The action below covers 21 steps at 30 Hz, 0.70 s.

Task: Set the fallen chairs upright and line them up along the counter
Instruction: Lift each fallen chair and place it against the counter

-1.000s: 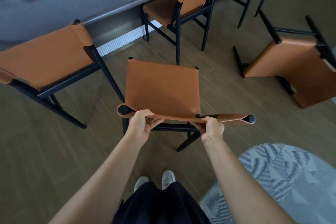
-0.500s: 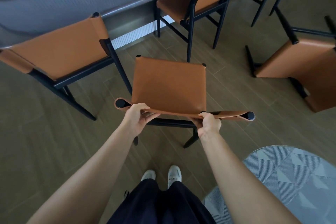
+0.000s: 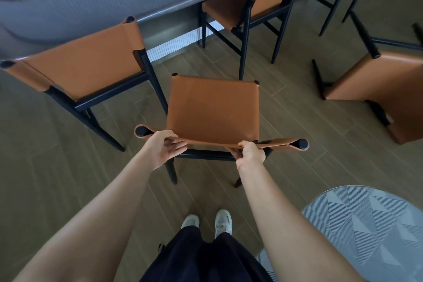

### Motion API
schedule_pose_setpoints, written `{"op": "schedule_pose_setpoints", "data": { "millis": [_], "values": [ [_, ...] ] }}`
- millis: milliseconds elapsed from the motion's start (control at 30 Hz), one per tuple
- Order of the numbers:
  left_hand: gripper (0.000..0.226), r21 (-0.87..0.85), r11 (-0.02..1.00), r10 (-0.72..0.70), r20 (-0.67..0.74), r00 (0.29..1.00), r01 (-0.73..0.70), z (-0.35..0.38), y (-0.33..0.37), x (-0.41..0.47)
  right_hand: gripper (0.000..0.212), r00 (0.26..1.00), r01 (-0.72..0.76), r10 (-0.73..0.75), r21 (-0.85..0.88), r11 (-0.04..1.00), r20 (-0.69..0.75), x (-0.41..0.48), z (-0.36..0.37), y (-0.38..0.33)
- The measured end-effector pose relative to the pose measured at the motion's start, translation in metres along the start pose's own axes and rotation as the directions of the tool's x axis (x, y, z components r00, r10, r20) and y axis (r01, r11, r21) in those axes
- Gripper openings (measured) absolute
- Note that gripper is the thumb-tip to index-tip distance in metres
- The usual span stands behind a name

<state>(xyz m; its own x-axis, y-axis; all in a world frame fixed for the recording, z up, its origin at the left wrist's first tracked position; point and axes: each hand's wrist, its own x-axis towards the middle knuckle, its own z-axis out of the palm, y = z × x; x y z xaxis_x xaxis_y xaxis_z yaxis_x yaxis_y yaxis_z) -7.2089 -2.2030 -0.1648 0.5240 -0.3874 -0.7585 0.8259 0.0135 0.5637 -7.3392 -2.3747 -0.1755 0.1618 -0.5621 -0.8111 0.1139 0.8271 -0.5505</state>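
An orange leather chair (image 3: 214, 107) with a black frame stands upright right in front of me, its seat facing the grey counter (image 3: 91, 0). My left hand (image 3: 166, 146) and my right hand (image 3: 250, 153) both grip the top edge of its backrest. Another upright chair (image 3: 84, 73) stands at the left by the counter. Two more upright chairs (image 3: 256, 2) stand further right along the counter. A fallen chair (image 3: 386, 89) lies on its side at the right, legs pointing away.
A round grey patterned rug (image 3: 370, 231) lies on the wooden floor at the lower right. My white shoes (image 3: 208, 222) stand just behind the held chair. Bare floor shows between the left chair and the middle counter chair.
The view has shifted, so the chairs sit further right and lower in frame. The held chair stands a little closer to the counter. Both hands keep their grip on the backrest.
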Motion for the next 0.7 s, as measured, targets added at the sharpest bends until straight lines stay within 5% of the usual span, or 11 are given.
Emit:
{"op": "schedule_pose_setpoints", "data": {
  "millis": [300, 567, 700],
  "values": [
    [0.010, 0.015, 1.000, 0.004, -0.046, 0.999, -0.003, -0.030, 0.008, 0.009, 0.054, 1.000, -0.028, 0.028, 0.027, 0.999, -0.001, -0.004, 0.020, 0.026],
    [0.036, -0.002, 1.000, 0.014, -0.044, 0.999, -0.014, -0.034, 0.007, 0.009, 0.040, 0.999, -0.038, 0.038, 0.022, 0.999, -0.001, 0.000, 0.021, 0.031],
    [0.018, -0.009, 1.000, 0.024, -0.087, 0.996, -0.025, -0.032, 0.006, 0.009, 0.045, 1.000, -0.022, 0.022, 0.001, 1.000, 0.005, -0.001, 0.020, 0.031]
  ]
}}
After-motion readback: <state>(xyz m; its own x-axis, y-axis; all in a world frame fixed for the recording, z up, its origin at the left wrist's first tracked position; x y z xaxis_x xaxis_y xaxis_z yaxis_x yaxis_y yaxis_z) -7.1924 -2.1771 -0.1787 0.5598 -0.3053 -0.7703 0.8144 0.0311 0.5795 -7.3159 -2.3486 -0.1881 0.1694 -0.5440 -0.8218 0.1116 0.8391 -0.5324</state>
